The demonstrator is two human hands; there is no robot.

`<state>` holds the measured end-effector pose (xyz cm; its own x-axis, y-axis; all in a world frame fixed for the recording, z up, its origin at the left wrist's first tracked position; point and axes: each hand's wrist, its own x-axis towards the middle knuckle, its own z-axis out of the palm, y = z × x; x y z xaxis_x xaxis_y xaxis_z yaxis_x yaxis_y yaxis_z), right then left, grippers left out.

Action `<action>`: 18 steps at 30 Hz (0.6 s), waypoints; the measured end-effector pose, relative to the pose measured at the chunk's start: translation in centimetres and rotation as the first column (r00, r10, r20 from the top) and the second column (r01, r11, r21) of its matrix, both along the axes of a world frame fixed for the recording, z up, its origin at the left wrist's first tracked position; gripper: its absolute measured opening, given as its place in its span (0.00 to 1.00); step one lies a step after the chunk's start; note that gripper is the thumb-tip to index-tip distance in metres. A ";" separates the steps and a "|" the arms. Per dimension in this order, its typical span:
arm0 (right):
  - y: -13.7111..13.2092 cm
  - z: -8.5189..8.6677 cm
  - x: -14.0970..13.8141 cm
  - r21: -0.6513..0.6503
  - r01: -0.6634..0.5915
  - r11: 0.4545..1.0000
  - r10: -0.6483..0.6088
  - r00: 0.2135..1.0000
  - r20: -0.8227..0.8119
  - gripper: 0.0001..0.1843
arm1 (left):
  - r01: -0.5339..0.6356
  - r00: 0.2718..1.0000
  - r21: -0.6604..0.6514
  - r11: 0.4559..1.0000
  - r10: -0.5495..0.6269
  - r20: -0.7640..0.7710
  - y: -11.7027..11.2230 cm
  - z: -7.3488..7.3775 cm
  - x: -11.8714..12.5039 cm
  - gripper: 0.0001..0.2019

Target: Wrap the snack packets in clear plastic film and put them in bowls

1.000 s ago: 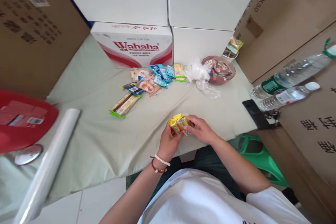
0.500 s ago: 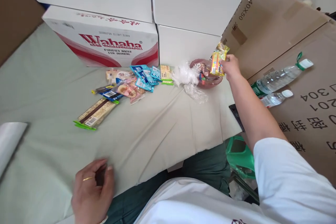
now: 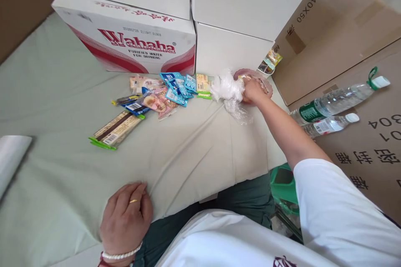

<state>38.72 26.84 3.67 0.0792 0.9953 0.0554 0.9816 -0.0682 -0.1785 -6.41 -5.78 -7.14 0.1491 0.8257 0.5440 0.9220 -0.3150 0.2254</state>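
My right hand (image 3: 254, 91) reaches across the green-clothed table (image 3: 194, 150) into a pink bowl (image 3: 251, 71). Its fingers curl down inside the bowl, and what they hold is hidden. Crumpled clear plastic (image 3: 226, 88) lies against the bowl's left side. Just behind the bowl, yellow snack packets (image 3: 271, 59) rest in a small white dish. My left hand (image 3: 127, 213) lies palm down on the cloth at the near edge, with nothing in it. A pile of small snack packets (image 3: 169, 91) is spread at mid-table, and a long brown bar packet (image 3: 114, 130) lies left of it.
A Wahaha carton (image 3: 131, 37) and white boxes (image 3: 244, 0) wall the back. Cardboard boxes (image 3: 328, 29) stand at the right, with two water bottles (image 3: 338, 99) lying on one. A green stool (image 3: 283, 183) sits below the table's right end. A plastic roll (image 3: 12, 158) is at far left.
My right hand carried the yellow packets from in front of me to the dish at the back right, let them go, then dropped into the pink bowl. My left hand settled on the table's near edge.
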 end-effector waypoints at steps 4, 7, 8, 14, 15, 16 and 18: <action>-0.9 0.9 0.1 -0.046 0.024 0.999 -0.020 0.997 0.079 0.21 | 0.002 1.000 0.050 0.999 -0.002 -0.005 0.0 0.1 0.1 0.13; -3.3 1.6 0.0 0.166 -0.023 0.986 0.012 0.998 0.065 0.20 | 0.017 1.000 0.081 0.997 -0.016 -0.016 0.0 0.2 0.2 0.14; -4.6 1.4 0.0 0.256 -0.034 0.966 0.019 0.998 0.060 0.21 | 0.022 1.000 0.086 0.996 -0.021 -0.015 0.0 0.2 0.2 0.14; -14.9 -4.5 -0.9 0.131 -0.155 0.979 0.158 0.987 -0.018 0.18 | 0.020 0.996 0.091 0.996 -0.028 0.083 -0.3 -0.1 -0.1 0.11; -16.7 -5.6 -1.3 0.080 -0.152 0.985 0.157 0.986 -0.063 0.17 | 0.018 0.991 0.079 0.997 -0.028 0.133 -0.4 0.0 0.0 0.10; -18.5 -6.6 -1.9 0.059 -0.145 0.988 0.152 0.980 -0.127 0.16 | 0.011 0.980 0.059 0.998 -0.022 0.199 -0.5 0.2 0.1 0.09; -22.1 -7.9 -3.7 0.110 -0.135 0.985 0.163 0.936 -0.313 0.16 | -0.008 0.925 -0.040 0.999 0.023 0.380 -0.9 1.0 1.0 0.05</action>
<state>35.02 4.76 -4.21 -0.0419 0.9898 0.1365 0.8693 0.1035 -0.4833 -5.42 -6.67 -6.15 -0.0762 0.8470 0.5261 0.7694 -0.2856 0.5713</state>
